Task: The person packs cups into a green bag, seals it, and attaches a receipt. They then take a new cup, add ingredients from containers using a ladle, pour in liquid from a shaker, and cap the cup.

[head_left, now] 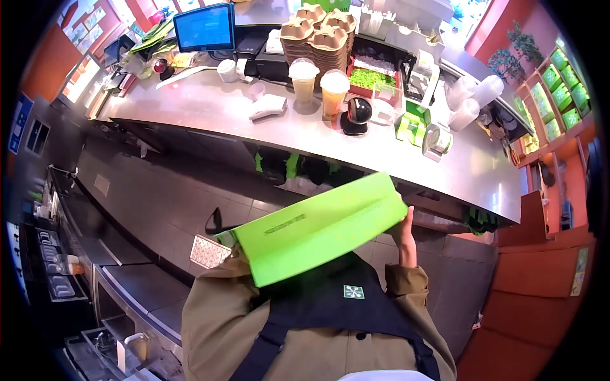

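Observation:
A bright green folded bag or box (318, 228) is held out in front of my chest, tilted up to the right. My right hand (404, 227) grips its right edge, fingers partly behind it. At its left end my left hand is hidden behind the green material and the sleeve. Beyond it on the steel counter stand two lidded drink cups, one pale (304, 82) and one orange (334, 94), beside a black round device (356, 115) and a white handheld scanner (268, 107).
Stacked cardboard cup carriers (319, 39), a blue-lit screen (204, 28), a red tray of green items (373, 77) and stacked plastic cups (465, 114) stand on the counter (254, 130). A lower worktop (146, 289) runs along the left.

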### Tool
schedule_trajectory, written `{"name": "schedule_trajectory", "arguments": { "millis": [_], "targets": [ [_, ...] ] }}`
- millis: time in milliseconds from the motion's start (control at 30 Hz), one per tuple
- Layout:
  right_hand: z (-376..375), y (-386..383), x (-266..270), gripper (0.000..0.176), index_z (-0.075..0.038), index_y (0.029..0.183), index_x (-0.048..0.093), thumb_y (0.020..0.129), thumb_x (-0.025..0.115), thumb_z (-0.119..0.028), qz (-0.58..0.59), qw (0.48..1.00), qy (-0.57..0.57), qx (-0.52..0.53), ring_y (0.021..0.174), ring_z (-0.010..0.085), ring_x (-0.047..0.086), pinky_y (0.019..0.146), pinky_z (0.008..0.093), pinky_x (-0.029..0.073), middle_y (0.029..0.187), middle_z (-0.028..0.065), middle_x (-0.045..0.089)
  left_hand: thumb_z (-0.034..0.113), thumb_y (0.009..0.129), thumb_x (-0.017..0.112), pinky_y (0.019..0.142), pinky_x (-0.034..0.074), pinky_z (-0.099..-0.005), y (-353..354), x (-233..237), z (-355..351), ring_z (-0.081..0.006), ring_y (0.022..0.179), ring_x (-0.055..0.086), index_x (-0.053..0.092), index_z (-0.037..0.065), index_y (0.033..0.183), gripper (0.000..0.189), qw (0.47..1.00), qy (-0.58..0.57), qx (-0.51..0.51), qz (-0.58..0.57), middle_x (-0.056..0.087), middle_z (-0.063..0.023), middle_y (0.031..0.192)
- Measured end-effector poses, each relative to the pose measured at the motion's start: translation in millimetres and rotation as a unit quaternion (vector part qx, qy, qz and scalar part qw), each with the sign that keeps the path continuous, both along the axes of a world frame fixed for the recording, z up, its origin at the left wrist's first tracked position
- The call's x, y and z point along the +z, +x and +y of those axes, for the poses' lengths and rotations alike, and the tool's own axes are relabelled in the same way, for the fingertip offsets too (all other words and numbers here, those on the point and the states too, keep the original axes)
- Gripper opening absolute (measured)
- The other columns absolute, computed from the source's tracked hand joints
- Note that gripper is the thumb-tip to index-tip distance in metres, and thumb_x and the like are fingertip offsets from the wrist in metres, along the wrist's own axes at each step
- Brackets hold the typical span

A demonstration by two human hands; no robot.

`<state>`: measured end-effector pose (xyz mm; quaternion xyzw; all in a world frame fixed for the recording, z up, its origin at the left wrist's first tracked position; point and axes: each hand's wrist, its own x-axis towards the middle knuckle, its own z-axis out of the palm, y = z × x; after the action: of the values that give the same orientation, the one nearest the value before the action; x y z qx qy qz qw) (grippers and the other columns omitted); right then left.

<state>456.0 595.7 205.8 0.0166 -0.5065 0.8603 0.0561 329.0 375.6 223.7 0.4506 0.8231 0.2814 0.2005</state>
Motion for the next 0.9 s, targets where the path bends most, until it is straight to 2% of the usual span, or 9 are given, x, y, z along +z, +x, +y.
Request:
{"name": "schedule_trajectory", "arguments": {
  "millis": [67, 100, 200, 300, 433, 467, 567, 700, 900],
  "targets": [
    [-12.8, -4.9, -6.1, 0.058, -0.002, 0.138, 0.024, 0.097, 0.025, -0.043, -0.119, 0.968, 0.200, -0.098, 0.128, 0.0199, 0.027, 0.106, 0.0302, 0.020, 0.139, 0.0095, 0.032, 0.020, 0.082, 0.053, 0.070, 0.050, -0.0387, 4.1, 4.1, -8.0, -0.0317, 0.079, 0.061, 0.058, 0.002, 0.093, 0.022, 1.000, 0.019, 0.008, -0.013, 0.061, -0.0145, 0.082],
    [-31.9, -11.1, 23.4, 0.048, 0.001, 0.131, 0.032, 0.099, 0.025, -0.034, -0.088, 0.957, 0.246, -0.123, 0.118, 0.0157, 0.034, 0.101, 0.0293, 0.026, 0.127, 0.0094, 0.039, 0.020, 0.081, 0.053, 0.070, 0.050, -0.0387, 4.7, 7.0, -11.1, -0.0318, 0.079, 0.061, 0.059, 0.002, 0.092, 0.022, 1.000, 0.024, 0.007, -0.017, 0.061, -0.0146, 0.082],
    [-32.9, -19.0, 40.4, 0.039, -0.002, 0.130, 0.034, 0.097, 0.037, -0.022, -0.111, 0.940, 0.304, -0.105, 0.101, 0.0159, 0.045, 0.092, 0.0274, 0.035, 0.107, 0.0086, 0.050, 0.021, 0.081, 0.054, 0.070, 0.050, -0.0387, 13.0, 23.5, -34.5, -0.0319, 0.079, 0.061, 0.059, 0.002, 0.092, 0.023, 0.996, 0.069, 0.024, -0.051, 0.061, -0.0146, 0.081],
    [-33.3, -25.8, 51.7, 0.042, -0.005, 0.132, 0.032, 0.094, 0.044, -0.018, -0.180, 0.895, 0.408, -0.032, 0.096, 0.0166, 0.049, 0.087, 0.0275, 0.038, 0.103, 0.0093, 0.053, 0.021, 0.081, 0.054, 0.070, 0.050, -0.0387, 21.8, 41.3, -70.5, -0.0321, 0.078, 0.061, 0.059, 0.002, 0.091, 0.023, 0.988, 0.103, 0.071, -0.090, 0.061, -0.0146, 0.081],
    [-12.8, -16.5, 75.0, 0.069, -0.006, 0.142, 0.014, 0.087, 0.055, -0.017, 0.009, 0.988, 0.154, -0.032, 0.108, 0.0208, 0.050, 0.094, 0.0330, 0.037, 0.126, 0.0168, 0.047, 0.021, 0.081, 0.055, 0.070, 0.050, -0.0387, 24.5, 50.3, -100.9, -0.0323, 0.078, 0.061, 0.059, 0.002, 0.091, 0.023, 0.973, 0.136, 0.135, -0.127, 0.062, -0.0147, 0.081],
    [-12.0, -13.1, 77.2, 0.084, -0.006, 0.143, 0.009, 0.081, 0.063, -0.019, 0.022, 0.984, 0.173, -0.028, 0.124, 0.0240, 0.038, 0.102, 0.0352, 0.029, 0.138, 0.0173, 0.035, 0.021, 0.081, 0.055, 0.070, 0.050, -0.0387, 27.1, 49.0, -105.3, -0.0323, 0.078, 0.061, 0.060, 0.002, 0.091, 0.023, 0.968, 0.151, 0.149, -0.135, 0.062, -0.0147, 0.080],
    [-28.8, -11.4, 86.6, 0.110, -0.007, 0.144, 0.000, 0.067, 0.077, -0.024, 0.036, 0.940, 0.336, -0.047, 0.136, 0.0245, 0.015, 0.109, 0.0366, 0.013, 0.148, 0.0144, 0.014, 0.022, 0.080, 0.055, 0.070, 0.050, -0.0386, 27.0, 44.7, -105.7, -0.0325, 0.078, 0.062, 0.060, 0.002, 0.090, 0.023, 0.961, 0.170, 0.167, -0.143, 0.062, -0.0147, 0.080],
    [-37.4, -20.3, 115.3, 0.122, -0.008, 0.143, -0.006, 0.061, 0.080, -0.034, 0.090, 0.964, 0.237, -0.074, 0.136, 0.0250, 0.014, 0.109, 0.0375, 0.014, 0.149, 0.0154, 0.009, 0.022, 0.080, 0.055, 0.069, 0.050, -0.0386, 25.4, 40.1, -100.6, -0.0327, 0.077, 0.062, 0.060, 0.002, 0.090, 0.023, 0.956, 0.188, 0.173, -0.145, 0.062, -0.0148, 0.080],
    [-47.4, -12.3, 114.3, 0.103, -0.005, 0.141, 0.010, 0.065, 0.072, -0.039, 0.087, 0.958, 0.259, -0.089, 0.135, 0.0269, 0.017, 0.108, 0.0400, 0.017, 0.148, 0.0157, 0.011, 0.023, 0.080, 0.056, 0.069, 0.050, -0.0386, 20.6, 39.8, -99.6, -0.0330, 0.077, 0.062, 0.061, 0.002, 0.089, 0.023, 0.951, 0.201, 0.180, -0.149, 0.062, -0.0148, 0.079]
  ]
}}
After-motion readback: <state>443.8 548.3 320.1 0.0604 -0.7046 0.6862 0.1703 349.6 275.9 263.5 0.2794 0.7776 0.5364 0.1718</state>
